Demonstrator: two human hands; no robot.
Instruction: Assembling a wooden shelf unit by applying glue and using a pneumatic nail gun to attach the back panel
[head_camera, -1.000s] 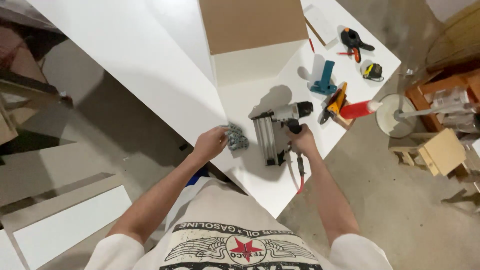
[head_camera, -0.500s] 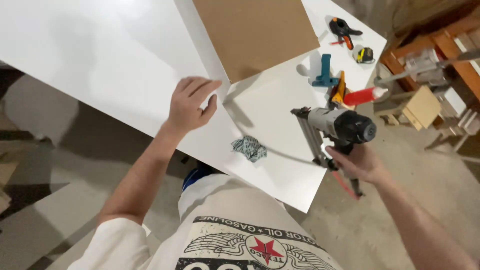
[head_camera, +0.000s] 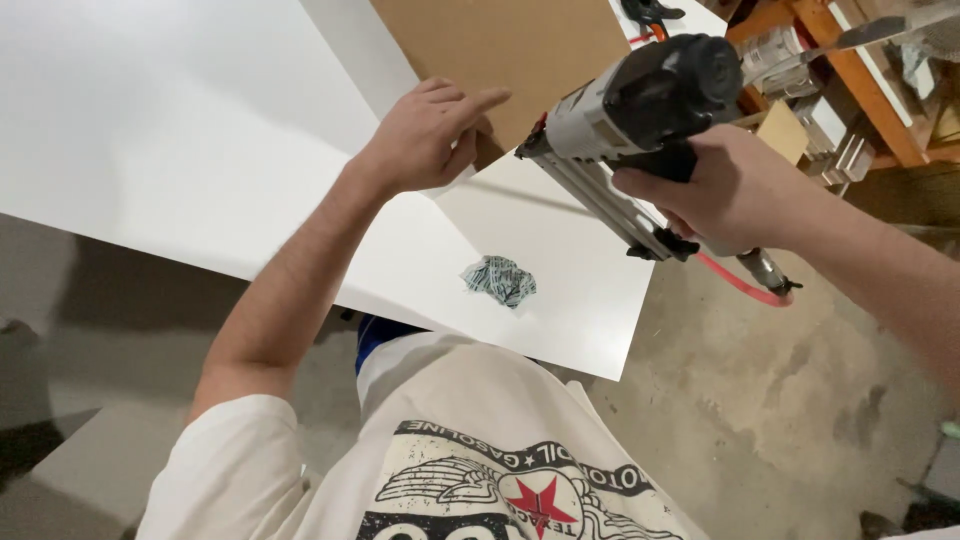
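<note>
Upper right of the frame, the right hand now grips the nailer lifted off the white panel. At centre top, the left hand, empty and loosely open, has left the crumpled wad and presses the brown board.

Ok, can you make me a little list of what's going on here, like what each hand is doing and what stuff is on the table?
left hand: resting on the edge of the brown board, index finger pointing out
right hand: gripping the nail gun, lifted above the table
nail gun: grey and black, red hose hanging from its handle
white panel: big, flat, under the left hand
crumpled wrapper: lies alone on the white panel, near the person
floor: bare concrete
</note>
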